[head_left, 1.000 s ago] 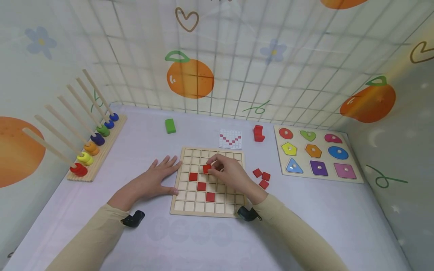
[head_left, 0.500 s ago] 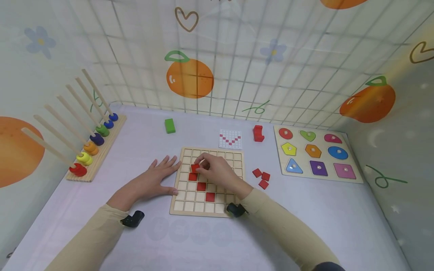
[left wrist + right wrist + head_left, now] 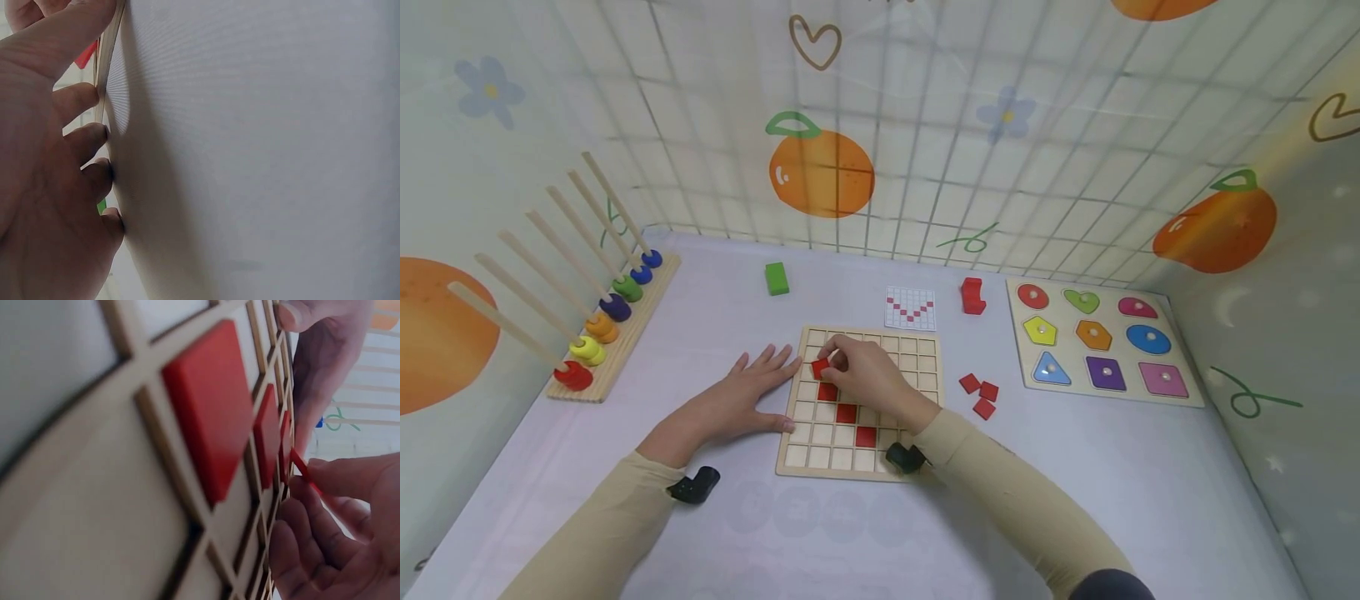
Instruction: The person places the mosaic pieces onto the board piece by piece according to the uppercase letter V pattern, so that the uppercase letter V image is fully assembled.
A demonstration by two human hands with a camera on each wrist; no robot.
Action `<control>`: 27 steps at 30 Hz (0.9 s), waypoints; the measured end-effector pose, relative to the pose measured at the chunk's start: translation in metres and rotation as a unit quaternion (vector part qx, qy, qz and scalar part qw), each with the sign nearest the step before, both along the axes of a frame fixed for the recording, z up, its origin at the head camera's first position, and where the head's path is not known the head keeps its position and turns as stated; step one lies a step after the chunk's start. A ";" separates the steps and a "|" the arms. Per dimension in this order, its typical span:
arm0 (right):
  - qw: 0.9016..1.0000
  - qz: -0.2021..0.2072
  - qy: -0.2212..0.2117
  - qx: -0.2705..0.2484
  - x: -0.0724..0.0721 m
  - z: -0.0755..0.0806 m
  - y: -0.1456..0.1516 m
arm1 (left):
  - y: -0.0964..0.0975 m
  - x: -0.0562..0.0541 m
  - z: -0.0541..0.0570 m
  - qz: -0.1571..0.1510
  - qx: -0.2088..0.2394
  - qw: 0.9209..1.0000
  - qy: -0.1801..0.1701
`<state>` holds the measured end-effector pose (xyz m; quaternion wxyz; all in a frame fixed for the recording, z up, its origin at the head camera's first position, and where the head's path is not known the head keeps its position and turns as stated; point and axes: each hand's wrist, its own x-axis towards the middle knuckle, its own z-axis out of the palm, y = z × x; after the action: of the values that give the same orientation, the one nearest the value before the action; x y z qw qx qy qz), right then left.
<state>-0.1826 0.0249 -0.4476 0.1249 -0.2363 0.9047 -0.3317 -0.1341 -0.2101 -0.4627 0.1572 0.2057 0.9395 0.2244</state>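
Watching from my end, I see the right hand [image 3: 868,373] pinching a red tile [image 3: 820,368] between thumb and fingers over the left part of the gridded board [image 3: 820,457]. In the right wrist view the tile sits tilted close to the board; I can't tell whether it touches. Three red tiles [image 3: 846,413] lie in cells on a diagonal that runs from just below the pinched one toward the person and to the right.

I find the left hand [image 3: 737,403] with its fingers spread apart, thumb and a fingertip at the board's left edge. Right of the board, three loose red tiles [image 3: 984,409] lie near one another on the bench [image 3: 865,550]. Beyond the board I make out a pattern card [image 3: 910,309], with a red block [image 3: 973,297] to its right and a green block [image 3: 777,279] well to its left. Farther right lies a shape puzzle [image 3: 1067,315]; on the left stands a peg rack [image 3: 643,312].
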 end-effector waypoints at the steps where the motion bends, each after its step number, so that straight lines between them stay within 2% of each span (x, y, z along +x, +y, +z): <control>1: 1.000 0.000 0.000 0.004 0.000 0.000 -0.001 | 0.000 0.000 0.000 0.000 0.000 1.000 0.000; 10: 1.000 0.008 0.020 0.022 -0.001 -0.001 -0.011 | -0.001 -0.002 -0.002 -0.004 0.003 1.000 0.002; 27: 0.998 0.022 0.035 0.051 -0.002 -0.002 -0.020 | 0.000 -0.001 0.000 -0.003 0.006 1.000 -0.001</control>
<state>-0.1845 0.0048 -0.4498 0.1127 -0.2608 0.9188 -0.2739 -0.1347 -0.2104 -0.4625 0.1569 0.2090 0.9374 0.2301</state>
